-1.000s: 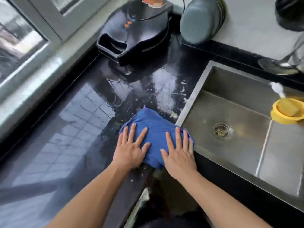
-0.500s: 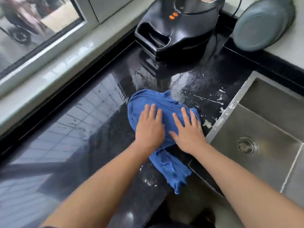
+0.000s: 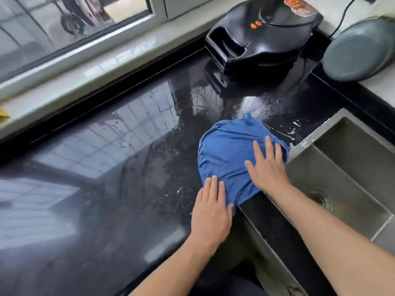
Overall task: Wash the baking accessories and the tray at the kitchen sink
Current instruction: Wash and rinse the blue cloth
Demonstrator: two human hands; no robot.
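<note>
Fingers of both the left hand [image 3: 210,212] and right hand [image 3: 267,167] lay straight, pressing a blue cloth [image 3: 226,152] flat on the wet black counter [image 3: 119,159] beside the sink [image 3: 352,159]. Behind it, a black appliance [image 3: 263,35] carried a red label [image 3: 299,5] too blurred to read.

Bare wet countertop [image 3: 102,167] leftward; black appliance [image 3: 265,37] behind

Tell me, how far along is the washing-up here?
Probably near the end: what shows of the sink is empty, with no tray or baking accessories in sight. In hand: both hands, left and right, press a blue cloth flat on the black counter. Left: white splashes between the cloth and the black appliance.
</note>
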